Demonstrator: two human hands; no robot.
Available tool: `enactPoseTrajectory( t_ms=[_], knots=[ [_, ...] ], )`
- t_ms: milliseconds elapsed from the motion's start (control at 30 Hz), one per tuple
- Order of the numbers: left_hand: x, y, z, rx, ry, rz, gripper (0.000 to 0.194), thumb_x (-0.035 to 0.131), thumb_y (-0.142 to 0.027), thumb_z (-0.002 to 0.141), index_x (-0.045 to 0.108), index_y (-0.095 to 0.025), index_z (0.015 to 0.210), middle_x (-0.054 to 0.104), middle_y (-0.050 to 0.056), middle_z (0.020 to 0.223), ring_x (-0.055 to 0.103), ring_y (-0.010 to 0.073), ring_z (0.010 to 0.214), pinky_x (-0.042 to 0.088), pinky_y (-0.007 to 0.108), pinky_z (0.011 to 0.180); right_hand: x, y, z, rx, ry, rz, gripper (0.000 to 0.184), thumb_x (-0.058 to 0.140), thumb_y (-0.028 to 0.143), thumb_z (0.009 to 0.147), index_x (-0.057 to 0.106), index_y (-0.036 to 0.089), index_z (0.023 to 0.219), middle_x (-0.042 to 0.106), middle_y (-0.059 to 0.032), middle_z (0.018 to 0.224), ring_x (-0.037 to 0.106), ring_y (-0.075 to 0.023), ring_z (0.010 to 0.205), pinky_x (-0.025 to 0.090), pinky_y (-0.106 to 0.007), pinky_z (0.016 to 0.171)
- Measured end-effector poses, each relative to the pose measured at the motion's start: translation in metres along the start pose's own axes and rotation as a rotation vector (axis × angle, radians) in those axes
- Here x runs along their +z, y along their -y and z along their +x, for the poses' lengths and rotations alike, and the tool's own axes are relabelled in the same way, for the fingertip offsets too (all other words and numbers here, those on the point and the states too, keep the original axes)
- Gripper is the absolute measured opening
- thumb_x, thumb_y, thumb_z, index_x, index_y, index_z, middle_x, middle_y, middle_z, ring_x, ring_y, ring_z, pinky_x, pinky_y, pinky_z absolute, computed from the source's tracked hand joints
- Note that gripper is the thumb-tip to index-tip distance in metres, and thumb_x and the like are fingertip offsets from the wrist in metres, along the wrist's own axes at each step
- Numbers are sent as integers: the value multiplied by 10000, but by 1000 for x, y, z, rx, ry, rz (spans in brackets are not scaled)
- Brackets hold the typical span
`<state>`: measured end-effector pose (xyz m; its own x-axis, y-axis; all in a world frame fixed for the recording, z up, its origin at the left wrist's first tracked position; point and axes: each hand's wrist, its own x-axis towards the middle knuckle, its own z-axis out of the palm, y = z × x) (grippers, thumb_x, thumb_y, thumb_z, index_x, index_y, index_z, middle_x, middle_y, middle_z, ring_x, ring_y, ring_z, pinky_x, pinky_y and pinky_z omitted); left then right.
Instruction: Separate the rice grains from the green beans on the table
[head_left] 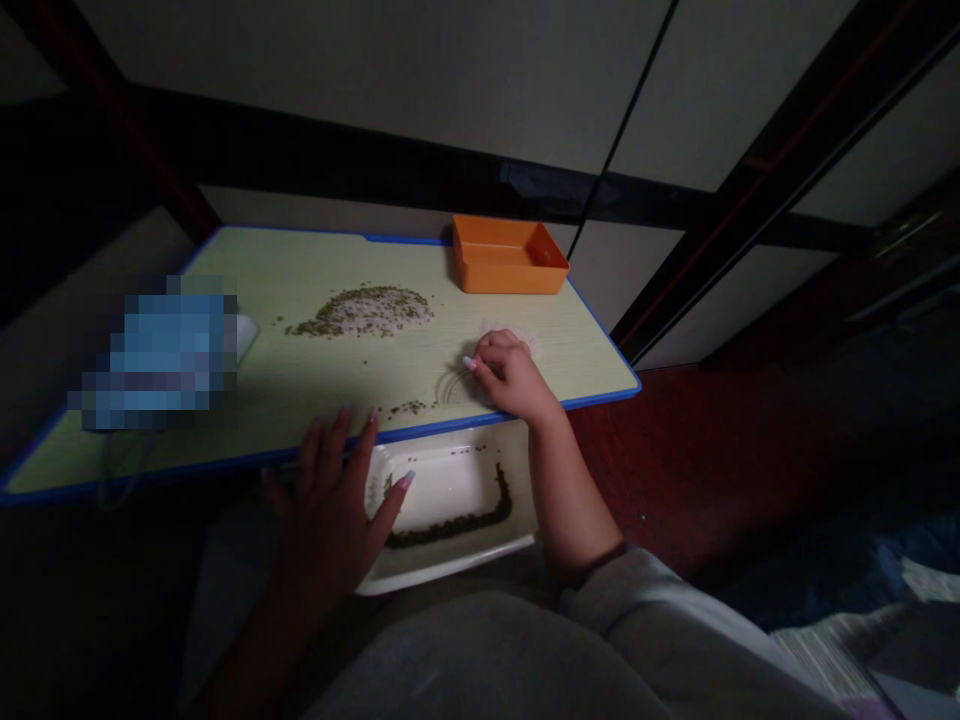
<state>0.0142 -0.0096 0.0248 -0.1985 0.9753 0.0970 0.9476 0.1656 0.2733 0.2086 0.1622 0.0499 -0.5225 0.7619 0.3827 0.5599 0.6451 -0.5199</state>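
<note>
My left hand (334, 510) is open, fingers spread, over the table's front edge and the left side of a white basin (457, 572). Dark green beans (450, 527) line the basin's bottom edges. On the tabletop, my right hand (511, 372) is closed, thumb and fingers together; what they hold, if anything, is too small to make out. Pale grains (531, 338) lie just behind it. A faint clear rounded shape (452, 385) shows at its left. Several loose green beans (411, 408) sit by the front edge. Farther back is a mixed heap of green beans and pale grains (375, 311).
An orange open box (514, 277) stands at the table's back right corner. A blurred-out blue thing (165, 350) lies on the left, with a white piece beside it. The table (277, 385) has a blue rim and stands against paneled cabinet doors (375, 70).
</note>
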Motion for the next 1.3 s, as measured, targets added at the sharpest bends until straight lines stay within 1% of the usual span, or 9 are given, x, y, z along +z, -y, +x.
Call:
enactPoseTrajectory(
  t_ms=[200, 300, 467, 633, 800, 1000, 1300],
  knots=[
    [1, 0, 0, -2, -5, -18, 663, 300, -530, 940, 256, -242, 1536, 188, 126, 1654, 84, 331, 1542, 72, 727, 1168, 2, 2, 0, -15, 37, -5, 293, 487, 299, 962, 630, 194, 728, 617, -65, 914, 510, -218, 989, 360, -376, 906],
    [0, 0, 0, -2, -4, -19, 662, 298, -531, 942, 251, -244, 1537, 188, 125, 1654, 85, 334, 1541, 79, 736, 1162, 0, 4, 0, -1, 42, -27, 292, 495, 294, 959, 633, 192, 722, 620, -65, 923, 510, -218, 988, 357, -376, 903],
    [0, 0, 0, -1, 0, -23, 662, 292, -525, 946, 253, -227, 1535, 183, 133, 1654, 82, 336, 1541, 85, 739, 1159, -2, 6, -1, 79, 11, -97, 245, 515, 271, 945, 663, 187, 768, 635, -80, 952, 503, -233, 1013, 341, -389, 896],
    [0, 0, 0, 9, -9, -21, 670, 299, -523, 943, 257, -208, 1533, 191, 143, 1650, 93, 348, 1537, 87, 748, 1152, -2, 7, -1, 115, -32, -128, 240, 521, 259, 936, 653, 189, 748, 640, -81, 957, 504, -234, 1020, 336, -398, 907],
    [0, 0, 0, 19, -14, -21, 664, 307, -515, 941, 276, -204, 1527, 205, 157, 1643, 105, 364, 1533, 115, 769, 1131, -2, 7, -1, 79, -33, -97, 263, 498, 250, 947, 645, 187, 738, 632, -74, 930, 512, -221, 982, 345, -390, 899],
    [1, 0, 0, -6, -6, -29, 659, 310, -521, 940, 261, -240, 1534, 196, 132, 1651, 94, 342, 1539, 87, 745, 1156, 1, 10, 1, 68, -15, -109, 261, 508, 271, 954, 651, 188, 753, 641, -77, 944, 513, -227, 999, 345, -386, 890],
    [0, 0, 0, 12, -8, -29, 668, 302, -527, 942, 256, -222, 1535, 194, 140, 1649, 95, 352, 1536, 89, 757, 1148, 1, 10, 1, 36, 9, -43, 259, 500, 285, 957, 643, 192, 763, 631, -70, 936, 507, -223, 992, 350, -383, 903]
  ],
)
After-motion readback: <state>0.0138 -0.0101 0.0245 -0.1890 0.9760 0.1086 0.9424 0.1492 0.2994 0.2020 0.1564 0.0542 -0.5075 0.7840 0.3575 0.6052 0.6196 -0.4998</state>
